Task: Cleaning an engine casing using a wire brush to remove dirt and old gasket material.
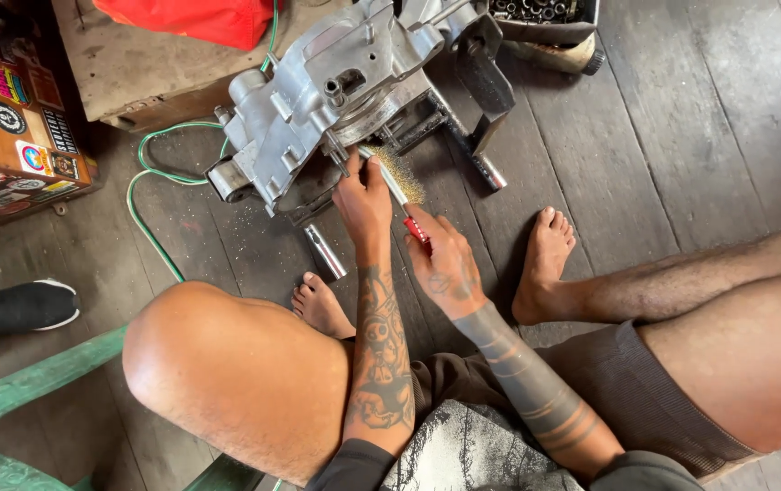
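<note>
Hands first: the right hand (445,264) sits mid-frame, fingers wrapped around the red handle of a wire brush (397,188), whose brassy bristles point up toward the engine case (318,100) in the upper middle of the frame. The left hand (363,202) is just beside it, fingers curled in close and resting on the brush shaft right by the lower edge of the case, so both hands are on the same tool. The grey metal case lies on a dark wooden floor (681,136). A shiny metal socket (325,251) lies on the floor just below the case, near the person's bare foot. A green hose (150,227) loops across the left side. Upper left there's a sticker-covered wooden box (9,136), and a tray of sockets (545,14) sits at the top edge. A green plastic chair (9,400) shows at lower left.
</note>
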